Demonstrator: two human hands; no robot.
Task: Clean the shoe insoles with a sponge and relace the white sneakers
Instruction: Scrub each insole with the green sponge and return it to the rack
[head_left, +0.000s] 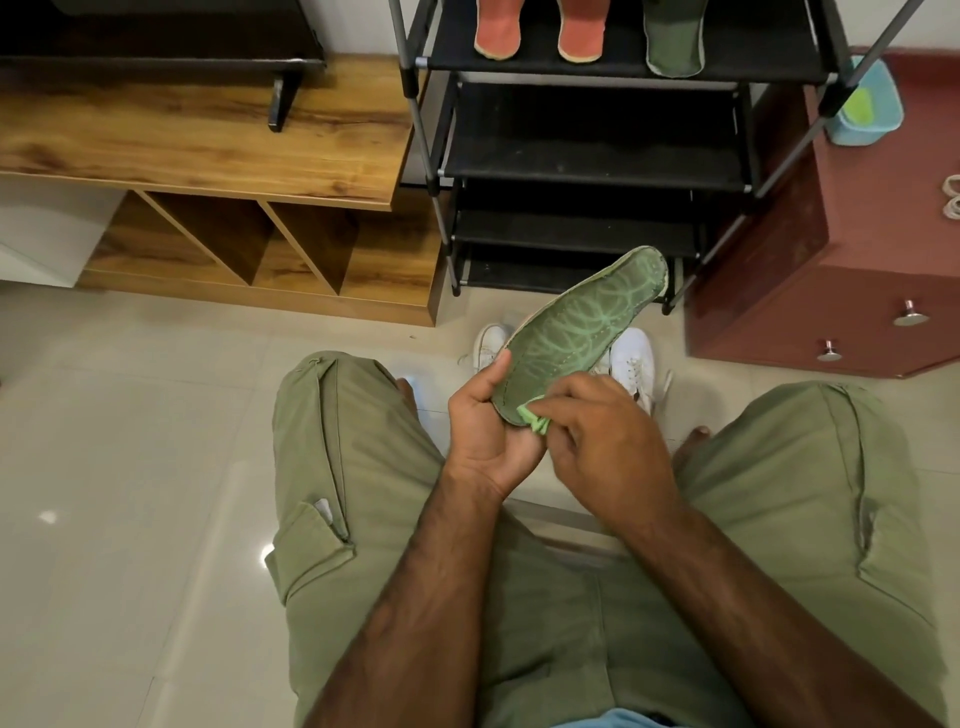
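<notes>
My left hand (480, 426) grips the heel end of a green insole (582, 327) with a pale leaf-like pattern, its toe pointing up and to the right. My right hand (597, 431) pinches a light green sponge (535, 418) against the insole's heel end. Two white sneakers (631, 358) stand on the floor beyond my hands, the left one (488, 345) partly hidden by the insole. On the top shelf of the black shoe rack (597, 166) lie two orange insoles (498, 34) and another green insole (672, 44).
A wooden TV unit (208, 145) with open cubbies stands to the left. A maroon cabinet (857, 270) on the right carries a blue tub (865, 104) and white laces (953, 197). My knees in green shorts flank my hands above the tiled floor.
</notes>
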